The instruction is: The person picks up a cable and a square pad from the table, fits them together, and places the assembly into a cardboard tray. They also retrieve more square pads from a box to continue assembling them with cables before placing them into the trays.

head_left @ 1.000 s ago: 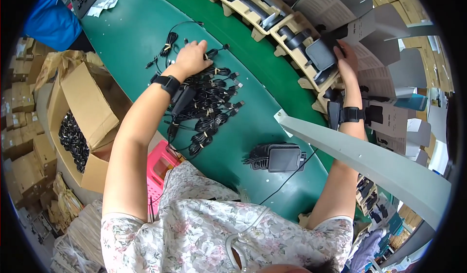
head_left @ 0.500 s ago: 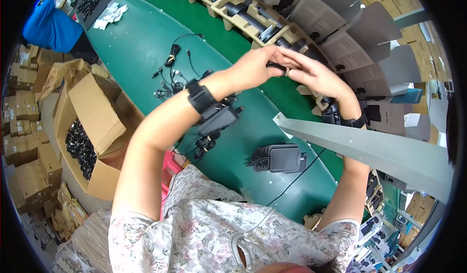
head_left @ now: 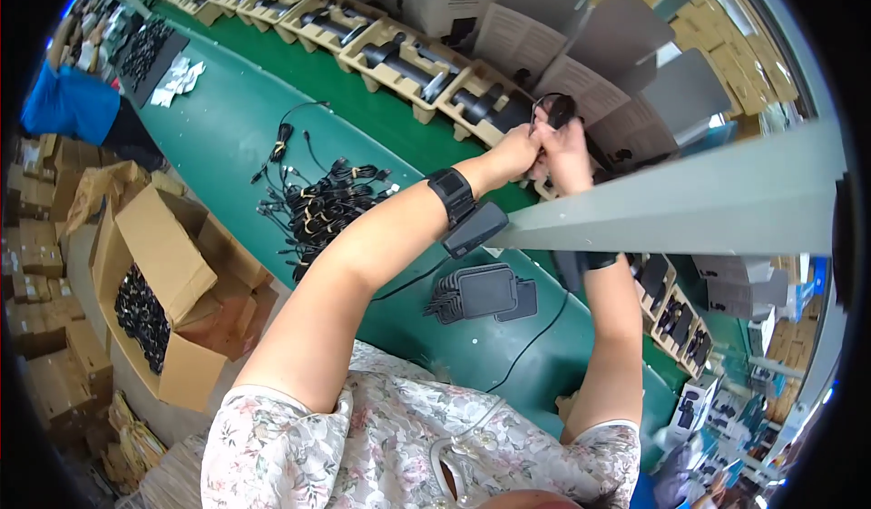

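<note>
Ahead of me, above a moulded tray (head_left: 470,128), my two hands meet. My left hand (head_left: 515,153) has its fingers closed at the right hand's fingers. My right hand (head_left: 570,157) is raised and partly curled around a black cable (head_left: 558,110), which shows as a thin loop and a dark rounded part above the fingers. The exact grip is partly hidden where the hands overlap. Left of my left forearm lies a pile of black cables (head_left: 331,202) tied with pale bands. Near me stands a leaning stack of flat black rectangular pieces (head_left: 487,291).
A grey metal beam (head_left: 671,202) crosses in front of my right forearm. More moulded trays with black parts (head_left: 399,64) line the green table's (head_left: 218,119) far side, beside open printed boxes (head_left: 526,37). An open carton (head_left: 172,246) of black items stands left. A person in blue (head_left: 68,105) is far left.
Both hands, still together, have moved over a tray, with the right hand now more upright and the black cable above its fingers. My view has shifted, uncovering more of the cable pile.
</note>
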A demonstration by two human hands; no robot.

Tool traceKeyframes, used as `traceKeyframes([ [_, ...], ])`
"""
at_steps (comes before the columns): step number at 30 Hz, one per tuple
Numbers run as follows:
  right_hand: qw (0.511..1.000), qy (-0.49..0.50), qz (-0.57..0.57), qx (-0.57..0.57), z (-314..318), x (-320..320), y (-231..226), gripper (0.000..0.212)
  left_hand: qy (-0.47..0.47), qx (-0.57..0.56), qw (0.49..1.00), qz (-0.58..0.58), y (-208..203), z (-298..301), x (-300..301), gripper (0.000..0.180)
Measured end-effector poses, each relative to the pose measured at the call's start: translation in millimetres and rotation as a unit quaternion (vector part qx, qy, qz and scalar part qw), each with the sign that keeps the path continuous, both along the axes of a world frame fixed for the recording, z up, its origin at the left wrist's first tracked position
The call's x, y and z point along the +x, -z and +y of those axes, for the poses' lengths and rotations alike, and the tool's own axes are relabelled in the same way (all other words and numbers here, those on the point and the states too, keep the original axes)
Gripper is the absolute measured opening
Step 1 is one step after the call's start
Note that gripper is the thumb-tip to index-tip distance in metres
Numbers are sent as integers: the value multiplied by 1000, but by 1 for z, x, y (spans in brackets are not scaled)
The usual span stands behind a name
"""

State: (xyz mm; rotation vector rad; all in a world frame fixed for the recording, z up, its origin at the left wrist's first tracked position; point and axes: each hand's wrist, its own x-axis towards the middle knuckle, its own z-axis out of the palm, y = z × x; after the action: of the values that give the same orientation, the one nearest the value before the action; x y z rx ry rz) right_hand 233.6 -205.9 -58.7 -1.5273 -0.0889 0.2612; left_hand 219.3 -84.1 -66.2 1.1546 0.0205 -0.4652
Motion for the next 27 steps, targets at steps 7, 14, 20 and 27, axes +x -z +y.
traceKeyframes([
  [7,859,-88,-236,-445,-61,-33,-42,37,143,148,977,-63,14,-12,-1,20],
  [14,809,-128,-373,-436,-88,-62,-34,30,249,90,957,-115,-15,-19,-17,29],
  [20,719,-37,-345,-602,-118,-56,-42,25,188,139,965,-117,1,13,-21,33],
  [27,766,47,-114,-631,-140,-8,3,33,83,231,969,-43,29,100,-85,33],
])
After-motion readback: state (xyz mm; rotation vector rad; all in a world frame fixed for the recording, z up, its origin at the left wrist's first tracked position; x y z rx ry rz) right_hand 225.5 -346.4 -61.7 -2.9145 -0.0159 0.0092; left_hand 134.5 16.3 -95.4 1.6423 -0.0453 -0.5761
